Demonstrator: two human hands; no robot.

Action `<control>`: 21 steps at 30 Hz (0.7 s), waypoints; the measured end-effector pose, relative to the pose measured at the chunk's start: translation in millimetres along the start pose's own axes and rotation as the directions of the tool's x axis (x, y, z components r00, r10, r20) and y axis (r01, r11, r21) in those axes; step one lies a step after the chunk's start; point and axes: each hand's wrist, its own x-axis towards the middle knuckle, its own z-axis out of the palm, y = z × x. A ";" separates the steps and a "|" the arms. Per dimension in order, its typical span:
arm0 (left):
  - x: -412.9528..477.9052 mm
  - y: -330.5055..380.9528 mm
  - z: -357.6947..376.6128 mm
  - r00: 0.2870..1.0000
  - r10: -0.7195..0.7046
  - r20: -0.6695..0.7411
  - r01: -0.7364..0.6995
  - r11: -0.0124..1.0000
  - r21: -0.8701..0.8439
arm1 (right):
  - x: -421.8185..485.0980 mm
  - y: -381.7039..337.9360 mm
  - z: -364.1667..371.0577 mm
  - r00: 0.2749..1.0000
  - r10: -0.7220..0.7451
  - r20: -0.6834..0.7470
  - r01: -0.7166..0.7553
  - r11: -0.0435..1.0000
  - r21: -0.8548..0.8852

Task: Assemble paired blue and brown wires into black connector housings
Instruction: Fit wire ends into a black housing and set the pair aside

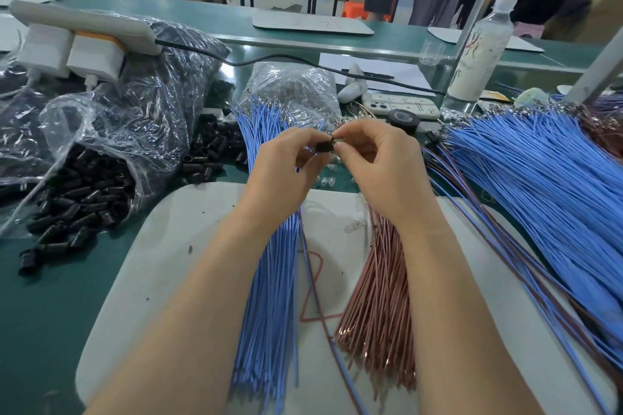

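My left hand (pixel 286 165) pinches a small black connector housing (pixel 325 146) above the white mat (pixel 168 246). My right hand (pixel 381 158) meets it from the right and pinches at the housing's end, where metal wire terminals show. A single blue and brown wire pair (pixel 313 280) hangs from the hands down over the mat. Under my left forearm lies a bundle of blue wires (pixel 269 296). A bundle of brown wires (pixel 381 296) lies under my right forearm. Loose black housings (pixel 209 152) are heaped left of the hands.
An open plastic bag of black housings (pixel 84 192) spills at the left. Finished blue and brown wire pairs (pixel 539 185) fan across the right. A phone (pixel 401 104), tape roll (pixel 403 120) and bottle (pixel 482 54) stand behind. People stand by far tables.
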 end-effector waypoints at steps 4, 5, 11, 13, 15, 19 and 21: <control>-0.2 -0.9 1.2 1.000 -0.012 -0.011 0.011 1.000 -0.006 | -1.5 -2.3 1.9 0.999 -0.027 -0.023 0.027 1.000 -0.014; -0.3 -1.4 1.8 1.000 -0.017 -0.010 0.017 1.000 -0.003 | -1.5 -2.9 1.9 0.999 -0.034 -0.026 0.033 0.999 -0.014; -1.9 -3.8 6.8 1.000 -0.027 0.000 0.027 0.997 0.079 | -2.2 -5.6 3.8 0.998 -0.053 -0.045 0.050 0.997 -0.059; -1.2 -7.2 7.4 0.997 -0.078 0.027 0.074 0.990 0.123 | -2.2 -6.2 2.9 0.993 -0.066 -0.101 0.061 0.996 -0.058; -1.2 -8.3 7.2 0.994 -0.107 0.028 0.104 0.989 0.105 | -1.4 -5.3 -0.2 0.986 -0.071 -0.151 0.065 0.997 -0.045; -1.2 -6.1 4.8 0.995 -0.097 0.013 0.097 0.993 -0.060 | -0.3 -0.7 -1.1 0.994 0.047 -0.101 -0.044 0.999 0.030; -1.7 -6.3 4.8 0.994 -0.108 0.024 0.110 0.982 -0.150 | 0.8 1.7 -0.9 0.993 0.084 -0.078 -0.079 0.995 0.067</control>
